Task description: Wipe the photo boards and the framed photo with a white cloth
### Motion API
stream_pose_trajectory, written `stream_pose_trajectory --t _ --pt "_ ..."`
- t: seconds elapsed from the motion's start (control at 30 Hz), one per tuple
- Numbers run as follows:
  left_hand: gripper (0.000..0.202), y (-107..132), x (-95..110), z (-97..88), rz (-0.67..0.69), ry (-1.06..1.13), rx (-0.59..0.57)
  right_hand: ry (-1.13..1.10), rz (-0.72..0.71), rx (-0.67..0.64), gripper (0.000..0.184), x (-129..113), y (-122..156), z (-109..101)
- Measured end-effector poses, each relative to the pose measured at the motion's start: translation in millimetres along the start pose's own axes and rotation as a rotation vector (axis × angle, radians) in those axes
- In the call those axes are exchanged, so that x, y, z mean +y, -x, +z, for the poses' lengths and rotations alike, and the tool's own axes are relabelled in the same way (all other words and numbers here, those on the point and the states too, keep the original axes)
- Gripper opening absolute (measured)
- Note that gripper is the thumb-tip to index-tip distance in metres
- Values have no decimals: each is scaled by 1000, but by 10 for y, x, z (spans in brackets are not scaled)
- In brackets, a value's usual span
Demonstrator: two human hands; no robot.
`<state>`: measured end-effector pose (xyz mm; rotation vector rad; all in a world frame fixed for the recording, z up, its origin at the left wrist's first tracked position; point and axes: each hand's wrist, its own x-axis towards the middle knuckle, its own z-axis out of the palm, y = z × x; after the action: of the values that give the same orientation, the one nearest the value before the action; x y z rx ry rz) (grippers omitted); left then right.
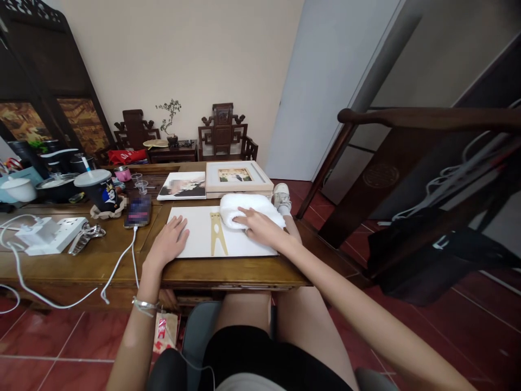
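Observation:
A white flat board (199,239) lies face-down on the wooden table (81,266), with a gold stand piece (217,234) on its back. My left hand (170,239) rests flat on the board's left edge, fingers spread. My right hand (260,227) presses a folded white cloth (244,209) against the board's upper right part, fingers stretched over the cloth.
Behind the board stand a framed photo (237,177) and a photo print (182,185). To the left are a phone (138,210) on a white cable, a dark lidded cup (100,190), a white power strip (52,233) and keys. A dark wooden chair (427,179) stands at right.

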<state>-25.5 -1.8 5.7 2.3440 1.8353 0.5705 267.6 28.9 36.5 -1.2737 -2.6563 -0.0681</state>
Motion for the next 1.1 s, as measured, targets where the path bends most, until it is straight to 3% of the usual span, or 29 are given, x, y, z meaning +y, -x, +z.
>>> stream_pose_trajectory --t 0.13,0.4,0.53,0.67,0.97,1.1 --pt "52 -26 -42 51 -21 32 71 1 -22 27 57 -76 95 4" --pt "51 -65 -130 3 -10 109 76 -100 -226 66 58 -308 896 -120" --pt "54 -63 -133 60 0 94 104 -114 -221 58 58 -341 1022 -193" --pt "55 -63 -152 121 -7 75 97 -133 -139 30 58 -265 829 -197" --pt "53 -78 -231 124 35 67 90 -39 -50 3 56 154 -84 -63" --pt "54 -77 -226 115 30 58 88 -35 -38 18 55 274 -323 -22"
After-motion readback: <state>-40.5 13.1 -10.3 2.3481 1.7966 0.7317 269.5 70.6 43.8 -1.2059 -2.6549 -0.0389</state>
